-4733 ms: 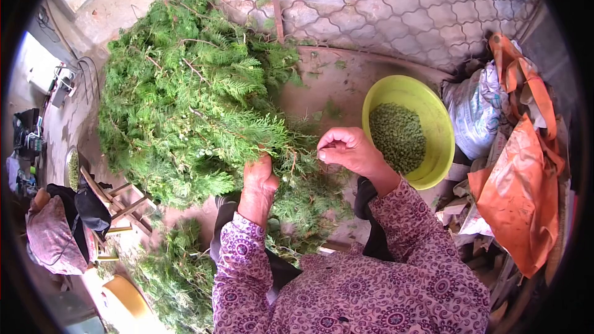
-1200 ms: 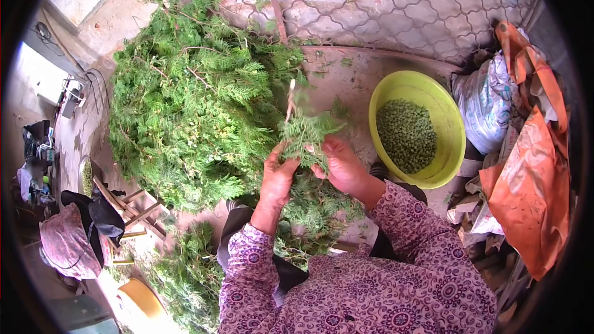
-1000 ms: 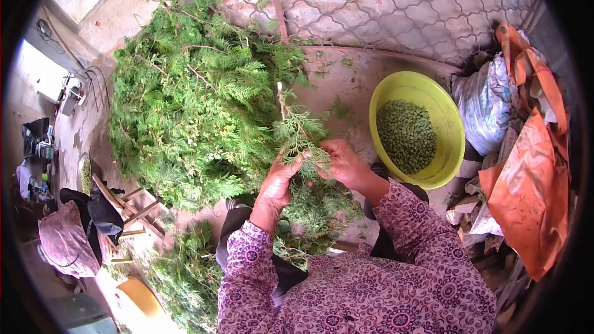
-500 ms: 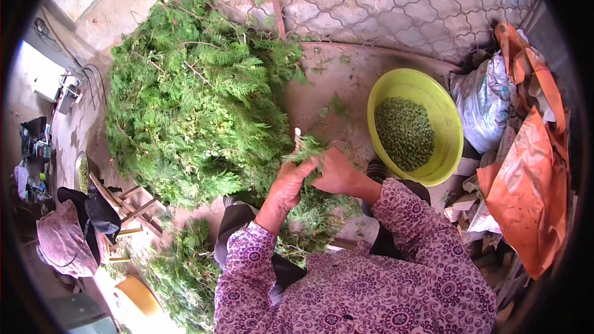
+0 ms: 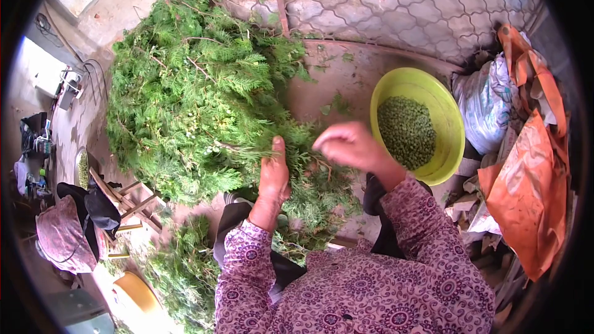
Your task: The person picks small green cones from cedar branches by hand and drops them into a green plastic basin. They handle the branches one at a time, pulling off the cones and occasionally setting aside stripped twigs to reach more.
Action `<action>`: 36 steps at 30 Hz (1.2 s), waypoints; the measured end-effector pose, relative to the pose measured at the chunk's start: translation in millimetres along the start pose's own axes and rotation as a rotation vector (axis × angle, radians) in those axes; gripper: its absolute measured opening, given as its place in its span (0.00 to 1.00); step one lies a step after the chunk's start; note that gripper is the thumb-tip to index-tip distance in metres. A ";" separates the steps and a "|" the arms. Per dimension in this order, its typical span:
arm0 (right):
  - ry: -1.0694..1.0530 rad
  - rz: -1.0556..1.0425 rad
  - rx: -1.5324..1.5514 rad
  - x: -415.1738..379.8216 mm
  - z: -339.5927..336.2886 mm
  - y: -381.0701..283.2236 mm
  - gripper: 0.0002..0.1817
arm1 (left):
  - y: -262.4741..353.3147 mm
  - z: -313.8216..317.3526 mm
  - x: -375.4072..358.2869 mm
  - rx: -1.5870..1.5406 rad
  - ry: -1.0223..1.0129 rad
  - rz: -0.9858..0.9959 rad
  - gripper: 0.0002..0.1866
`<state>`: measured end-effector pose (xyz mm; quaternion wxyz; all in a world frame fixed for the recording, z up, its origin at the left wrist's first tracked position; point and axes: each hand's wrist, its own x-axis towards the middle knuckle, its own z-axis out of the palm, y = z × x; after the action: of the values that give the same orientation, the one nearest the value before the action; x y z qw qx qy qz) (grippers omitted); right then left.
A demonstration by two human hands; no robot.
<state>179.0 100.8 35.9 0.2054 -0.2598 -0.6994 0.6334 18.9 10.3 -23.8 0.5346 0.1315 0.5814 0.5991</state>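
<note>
Left hand [image 5: 273,176]: thumb extended, fingers hidden among the heaped conifer branches [image 5: 192,108]. Right hand [image 5: 356,147]: fingers curled, near the yellow-green basin [image 5: 448,130]. Blur and foliage prevent confirming whether either grips anything. Small green cones [image 5: 406,131] lie inside the basin.

Branches [image 5: 185,105] bright green; basin [image 5: 448,133] yellow-green, contents [image 5: 411,130] dull green; shirt [image 5: 377,291] pink, purple medallions; sheet [image 5: 526,195] orange.

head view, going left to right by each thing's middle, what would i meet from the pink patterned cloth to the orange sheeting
Pink patterned cloth, green branch pile, left hand, right hand, yellow-green basin, whitish sack, orange sheeting.
</note>
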 end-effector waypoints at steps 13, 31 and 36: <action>0.493 0.132 -0.625 -19.1 -91.8 26.4 0.11 | 33.9 11.5 -7.8 -0.304 -0.068 -0.093 0.24; 0.075 0.094 -0.326 8.1 1.2 41.2 0.15 | 34.2 19.5 -5.4 -0.312 -0.073 -0.142 0.27; 0.103 0.105 -0.077 6.4 -6.5 34.8 0.10 | 29.2 34.5 -24.0 -0.160 -0.092 -0.227 0.30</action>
<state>181.7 112.1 1.8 0.1976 -0.3361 -0.6973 0.6015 41.0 17.6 21.8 0.6339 0.0493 0.5178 0.5724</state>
